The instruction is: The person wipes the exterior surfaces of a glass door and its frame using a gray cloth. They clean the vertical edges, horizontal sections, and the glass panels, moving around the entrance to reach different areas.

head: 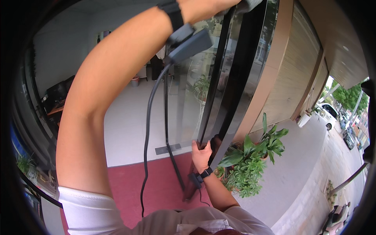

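My left hand (218,5) is raised to the top of the view, partly cut off by its edge. It holds what looks like a grey cloth (252,4) against the upper part of a black-framed door. Lower down, my right hand (202,155) grips the black door frame (210,123) from below, fingers and thumb on either side. Straps on both wrists carry dark devices with cables. A glass door panel (183,108) with a black edge stands open to the left of the frame, over a floor plate (168,149).
Red matting (129,182) covers the threshold, with white floor tiles (126,126) inside. Potted plants (249,167) crowd the foot of the wall at right, beside the pavement (296,152). A desk (57,107) with a monitor stands indoors at left. Cars are parked along the street.
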A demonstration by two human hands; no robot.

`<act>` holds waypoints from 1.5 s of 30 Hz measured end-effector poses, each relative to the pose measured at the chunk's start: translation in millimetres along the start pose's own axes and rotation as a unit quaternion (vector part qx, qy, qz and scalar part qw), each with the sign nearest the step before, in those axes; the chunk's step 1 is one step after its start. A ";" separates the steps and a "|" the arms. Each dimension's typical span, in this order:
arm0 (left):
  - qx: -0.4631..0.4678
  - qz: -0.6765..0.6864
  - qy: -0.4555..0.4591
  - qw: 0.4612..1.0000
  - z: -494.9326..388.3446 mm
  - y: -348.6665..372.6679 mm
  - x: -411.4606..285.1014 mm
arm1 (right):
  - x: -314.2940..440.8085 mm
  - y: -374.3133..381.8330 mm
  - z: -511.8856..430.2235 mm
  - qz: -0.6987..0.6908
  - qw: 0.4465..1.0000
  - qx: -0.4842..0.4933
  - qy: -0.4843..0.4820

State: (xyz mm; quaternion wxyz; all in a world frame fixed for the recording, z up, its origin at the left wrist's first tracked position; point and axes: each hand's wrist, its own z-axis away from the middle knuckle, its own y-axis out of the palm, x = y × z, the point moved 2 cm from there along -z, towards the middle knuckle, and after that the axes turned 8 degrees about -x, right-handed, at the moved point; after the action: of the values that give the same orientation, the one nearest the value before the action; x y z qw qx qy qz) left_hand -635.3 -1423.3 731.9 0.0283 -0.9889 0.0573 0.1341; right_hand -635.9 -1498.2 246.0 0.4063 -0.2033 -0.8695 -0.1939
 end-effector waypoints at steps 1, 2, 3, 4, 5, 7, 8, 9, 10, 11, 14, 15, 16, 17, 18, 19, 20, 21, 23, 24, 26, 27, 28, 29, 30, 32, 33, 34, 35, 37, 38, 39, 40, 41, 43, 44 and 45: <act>-0.009 -0.001 0.026 1.000 -7.8 4.3 -2.7 | 0.1 0.4 -0.4 -0.002 1.000 0.002 0.004; -0.060 -0.073 0.026 0.995 -11.3 6.6 -1.5 | -0.1 0.3 -0.5 -0.004 1.000 0.004 0.008; -0.110 -0.146 0.026 0.983 -14.3 8.0 -0.5 | -0.3 0.5 -0.6 -0.006 1.000 0.006 0.012; -0.019 -0.068 0.023 0.997 -12.8 7.3 2.5 | -0.1 0.3 -0.4 -0.004 1.000 0.005 0.001; -0.077 -0.110 -0.007 0.991 -14.8 8.0 5.4 | -0.3 0.3 -0.4 0.001 1.000 0.001 -0.004; -0.041 0.034 -0.030 0.998 -11.0 9.2 12.1 | -1.6 0.0 0.0 -0.013 1.000 -0.004 0.018; -0.046 0.042 -0.046 0.997 -10.8 9.0 14.3 | -2.0 0.7 -0.1 -0.010 1.000 -0.003 0.016; -0.052 0.051 -0.063 0.995 -9.1 9.2 16.7 | -2.4 0.9 0.3 -0.005 1.000 -0.001 0.013; -0.059 0.059 -0.079 0.993 -7.2 9.0 18.6 | -2.7 1.2 0.2 0.000 1.000 0.001 0.010; -0.055 0.064 -0.088 0.993 -5.1 8.9 19.9 | -2.6 1.1 0.2 0.003 1.000 -0.002 0.006; -0.047 0.075 -0.102 0.991 6.4 9.9 24.4 | -0.7 1.0 0.9 0.007 1.000 0.003 0.016; -0.047 0.080 -0.095 0.991 12.0 10.1 26.3 | 0.1 0.5 0.5 0.007 0.999 0.015 0.031; -0.061 0.077 -0.080 0.992 15.6 11.0 27.2 | 0.6 0.1 0.9 0.019 0.998 0.026 0.053; -0.072 0.067 -0.064 0.993 21.0 11.3 28.6 | 2.7 -0.5 1.4 0.001 0.999 0.024 0.045; -0.081 0.007 -0.063 0.995 24.2 9.9 29.7 | 4.0 -0.8 1.2 -0.005 0.999 0.023 0.044; -0.089 -0.053 -0.062 0.993 27.8 8.5 31.3 | 5.0 -1.3 1.3 -0.011 0.999 0.023 0.043; -0.157 -0.100 -0.027 0.982 31.5 10.1 32.0 | 5.9 -1.3 1.4 -0.008 0.999 0.018 0.037; -0.196 -0.148 0.013 0.969 35.6 12.4 32.8 | 6.2 -1.0 1.2 -0.005 0.999 0.013 0.029; -0.269 -0.243 0.094 0.927 41.5 13.9 33.0 | 5.7 0.1 1.3 -0.001 1.000 0.008 0.023; -0.284 -0.286 0.118 0.908 42.9 13.7 33.4 | 5.0 0.8 1.3 0.000 1.000 0.009 0.023; -0.311 -0.367 0.165 0.861 44.4 15.0 33.1 | 3.2 1.6 0.8 0.004 1.000 0.008 0.022; -0.323 -0.406 0.189 0.834 44.8 15.5 32.1 | 2.7 1.8 0.8 0.006 1.000 0.007 0.020; -0.330 -0.408 0.219 0.823 45.3 15.4 30.7 | 2.2 1.6 0.8 0.008 1.000 0.006 0.018; -0.336 -0.410 0.248 0.811 46.9 15.3 29.0 | 2.2 1.2 1.0 0.005 1.000 0.006 0.015; -0.341 -0.412 0.277 0.798 48.4 15.2 27.2 | 2.3 0.4 1.2 0.001 1.000 0.005 0.012; -0.259 -0.320 0.267 0.872 46.8 9.6 26.9 | 2.2 -0.6 1.7 0.000 1.000 0.013 0.019; -0.216 -0.271 0.258 0.902 48.4 5.1 28.3 | 1.5 -0.8 1.9 0.003 0.999 0.022 0.029; -0.137 -0.207 0.105 0.963 51.2 -0.9 36.0 | 0.7 -1.0 1.7 0.007 0.999 0.033 0.039; -0.156 -0.223 0.094 0.958 64.9 -6.9 40.4 | 0.3 -1.3 1.6 0.011 0.999 0.029 0.035; -0.200 -0.253 0.107 0.941 102.4 -19.3 52.6 | -1.5 0.0 0.2 0.034 0.998 0.031 0.048; -0.194 -0.229 0.000 0.954 128.2 -28.1 65.5 | -0.2 -0.9 1.8 0.024 0.999 0.021 0.022; -0.200 -0.195 -0.026 0.960 161.8 -37.3 75.7 | 0.5 -2.3 2.6 0.028 0.999 0.026 0.020; -0.164 -0.158 -0.143 0.963 203.7 -45.7 88.0 | 2.7 -3.7 7.2 0.077 0.997 0.012 -0.002; -0.133 -0.120 -0.196 0.964 246.9 -54.0 94.8 | 6.1 -4.4 12.5 0.127 0.991 -0.007 -0.033; -0.151 -0.094 -0.453 0.874 335.2 -67.6 104.0 | 19.7 -11.7 36.7 0.173 0.969 -0.002 -0.178; -0.147 -0.056 -0.483 0.861 373.2 -74.9 99.0 | 25.9 -14.8 49.5 0.144 0.963 0.016 -0.228; -0.145 -0.022 -0.513 0.846 405.1 -82.7 92.2 | 31.1 -17.4 63.9 0.131 0.958 0.034 -0.253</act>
State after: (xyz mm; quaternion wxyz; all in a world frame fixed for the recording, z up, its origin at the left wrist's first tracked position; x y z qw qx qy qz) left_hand -643.1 -1322.1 320.6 -0.0868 -0.7729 -0.0068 0.6285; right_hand -703.1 -1474.7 229.5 0.2012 -0.3436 -0.9159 -0.0513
